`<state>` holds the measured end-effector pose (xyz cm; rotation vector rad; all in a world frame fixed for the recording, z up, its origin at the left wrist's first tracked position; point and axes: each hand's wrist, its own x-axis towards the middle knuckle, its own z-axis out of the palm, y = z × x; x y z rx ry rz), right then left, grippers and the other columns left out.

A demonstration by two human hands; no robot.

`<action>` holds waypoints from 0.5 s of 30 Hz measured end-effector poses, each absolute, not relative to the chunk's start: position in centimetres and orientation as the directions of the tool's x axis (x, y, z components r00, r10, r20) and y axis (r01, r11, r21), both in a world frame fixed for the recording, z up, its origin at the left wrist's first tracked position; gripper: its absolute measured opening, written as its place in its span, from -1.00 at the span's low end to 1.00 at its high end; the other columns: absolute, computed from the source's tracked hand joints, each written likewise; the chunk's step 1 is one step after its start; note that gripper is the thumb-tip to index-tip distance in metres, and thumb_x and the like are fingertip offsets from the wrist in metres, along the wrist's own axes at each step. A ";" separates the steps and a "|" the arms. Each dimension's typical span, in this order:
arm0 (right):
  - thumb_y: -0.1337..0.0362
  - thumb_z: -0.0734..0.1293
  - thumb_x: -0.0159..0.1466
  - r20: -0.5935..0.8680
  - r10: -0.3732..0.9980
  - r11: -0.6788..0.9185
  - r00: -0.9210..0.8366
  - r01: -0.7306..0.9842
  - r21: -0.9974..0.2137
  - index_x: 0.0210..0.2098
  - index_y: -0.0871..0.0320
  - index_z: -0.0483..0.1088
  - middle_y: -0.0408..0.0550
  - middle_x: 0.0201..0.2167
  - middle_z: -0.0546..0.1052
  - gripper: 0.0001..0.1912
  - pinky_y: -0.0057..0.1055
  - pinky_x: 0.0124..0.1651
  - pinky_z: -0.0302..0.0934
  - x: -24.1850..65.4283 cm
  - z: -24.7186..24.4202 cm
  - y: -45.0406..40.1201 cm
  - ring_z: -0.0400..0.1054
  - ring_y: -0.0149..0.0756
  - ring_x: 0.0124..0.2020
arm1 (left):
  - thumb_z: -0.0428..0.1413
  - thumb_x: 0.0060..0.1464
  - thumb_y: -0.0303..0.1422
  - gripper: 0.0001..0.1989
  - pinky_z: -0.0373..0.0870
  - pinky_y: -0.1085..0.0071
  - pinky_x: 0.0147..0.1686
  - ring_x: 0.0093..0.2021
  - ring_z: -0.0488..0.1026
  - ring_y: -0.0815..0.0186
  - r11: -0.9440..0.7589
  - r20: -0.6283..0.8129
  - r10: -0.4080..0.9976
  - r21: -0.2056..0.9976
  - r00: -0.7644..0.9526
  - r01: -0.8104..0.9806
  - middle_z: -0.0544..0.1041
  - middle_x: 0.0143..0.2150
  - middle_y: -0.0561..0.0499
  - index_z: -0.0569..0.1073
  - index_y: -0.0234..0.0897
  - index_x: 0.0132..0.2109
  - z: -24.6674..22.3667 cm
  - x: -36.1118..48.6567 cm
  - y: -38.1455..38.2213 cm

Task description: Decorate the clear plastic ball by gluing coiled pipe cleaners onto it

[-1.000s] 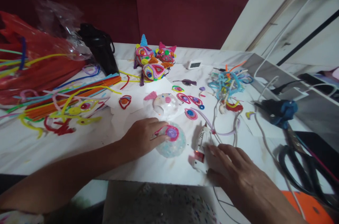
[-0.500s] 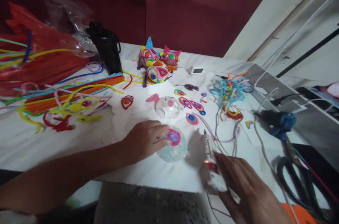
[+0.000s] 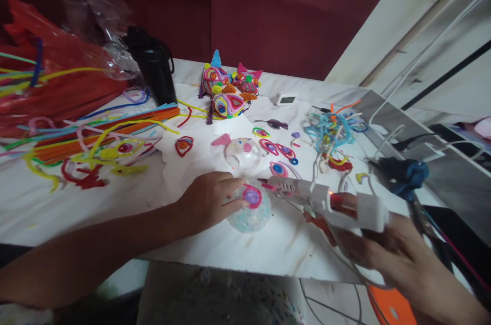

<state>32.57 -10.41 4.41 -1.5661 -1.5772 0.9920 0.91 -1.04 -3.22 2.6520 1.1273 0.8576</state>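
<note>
My right hand (image 3: 391, 248) is wrapped round a white hot glue gun (image 3: 320, 199). Its pink nozzle points left, close above a clear, rounded plastic piece (image 3: 249, 222) with pale teal bits in it. On top of that piece sits a purple coil ringed in pink (image 3: 252, 197). My left hand (image 3: 210, 197) grips the piece from its left side, thumb beside the coil. Just behind lies a second clear rounded piece (image 3: 243, 151) with a pink ear shape and a pink dot. Coiled pipe-cleaner eye shapes (image 3: 278, 169) lie to its right.
Three finished colourful animal heads (image 3: 228, 102) stand at the back. Pipe cleaners (image 3: 103, 135), a red plastic bag (image 3: 69, 100) and a black bottle (image 3: 153, 66) fill the left. Tangled scraps (image 3: 333, 130), cables and scissors (image 3: 425, 233) lie right. A small white display (image 3: 286, 99) sits behind.
My right hand has lifted the glue gun and swung its nozzle leftward, from upright beside the plastic piece to close over its edge. My left hand has stayed in place.
</note>
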 end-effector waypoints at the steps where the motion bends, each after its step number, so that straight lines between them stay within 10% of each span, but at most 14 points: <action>1: -0.12 0.52 0.27 -0.063 0.997 -0.040 -0.040 0.430 -0.902 -0.28 -0.03 0.65 -0.03 -0.36 0.65 -0.69 -0.22 -0.32 0.53 32.0 4.9 -9.9 0.54 -0.02 -0.33 | 0.41 0.28 -0.29 -0.89 0.57 0.38 -0.27 -0.34 0.68 0.24 -0.707 0.444 0.701 0.334 0.558 0.623 0.74 -0.29 0.05 0.72 -0.19 -0.09 -3.1 0.9 -1.1; 15: -0.06 0.51 0.19 -0.309 0.918 -0.161 -0.248 0.479 -0.863 -0.46 0.10 0.52 -0.13 -0.49 0.43 -0.64 -0.34 -0.41 0.13 31.7 7.3 -5.2 0.22 -0.29 -0.44 | 0.40 0.29 -0.34 -0.91 0.51 0.37 -0.29 -0.35 0.65 0.24 -0.701 0.420 0.709 0.332 0.566 0.632 0.70 -0.33 0.05 0.73 -0.23 -0.10 -2.5 1.0 -1.3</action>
